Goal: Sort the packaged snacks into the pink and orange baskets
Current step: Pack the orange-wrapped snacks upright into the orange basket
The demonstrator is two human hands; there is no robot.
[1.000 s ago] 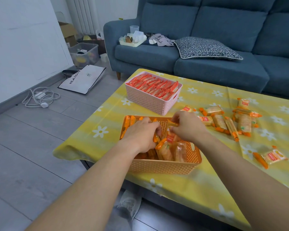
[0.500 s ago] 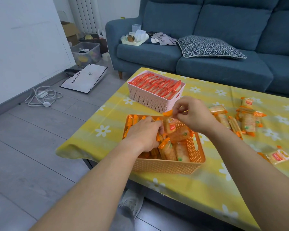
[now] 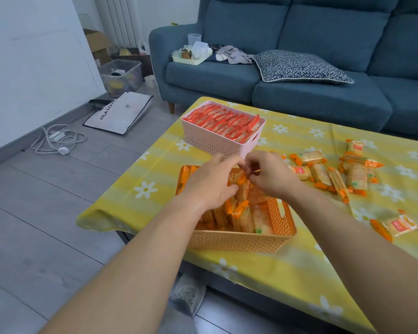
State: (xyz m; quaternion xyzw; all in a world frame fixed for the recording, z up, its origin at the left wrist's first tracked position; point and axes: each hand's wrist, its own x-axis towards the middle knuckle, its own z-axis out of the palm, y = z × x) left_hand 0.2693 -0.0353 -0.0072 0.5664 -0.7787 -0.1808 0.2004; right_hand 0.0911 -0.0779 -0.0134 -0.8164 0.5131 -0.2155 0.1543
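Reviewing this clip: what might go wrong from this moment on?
1. The orange basket sits close to the near edge of the table; pushing from the left hand and right hand might nudge it off.
2. The packets inside lie jumbled, so the pinched packet in the right hand may not seat and could spill over.

Soft, even indoor light, faint shadows, slight motion blur, wide-angle bending at edges.
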